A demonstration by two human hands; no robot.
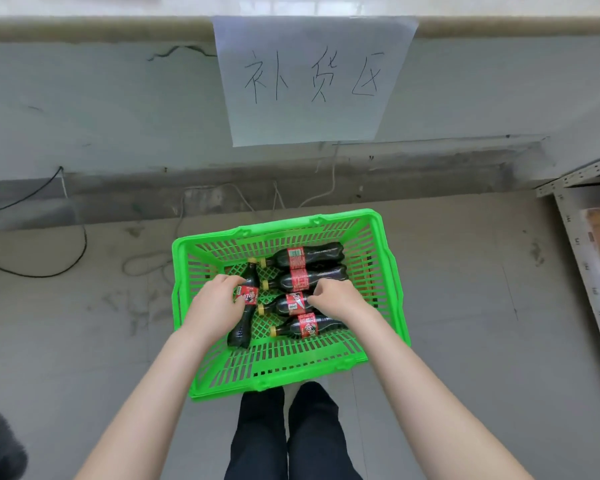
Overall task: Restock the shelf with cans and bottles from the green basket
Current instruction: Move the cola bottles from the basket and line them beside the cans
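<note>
So we've only got the head view to go on, and it looks like we're right at the start. The green basket [284,372] sits on the floor just ahead of our feet, and we count five cola bottles lying in it, no cans that we can spot. Nothing seems to have gone to the shelf [584,216] so far, though only a corner of it shows, off to the basket's right, so we can't really say what's on it.

Our left hand [215,303] is curled over the lone bottle [246,308] lying lengthwise by the basket's left wall; fingers wrap the label, looks like a real grip. Our right hand [336,296] is pinched down on the third bottle [291,304] of the row; whether it's properly gripped, can't tell.

Room-wise, the basket walls are tall, so bottles need to come straight up first. Floor around the basket is open, apart from the loose cables [66,258] off to its left and behind it.
</note>
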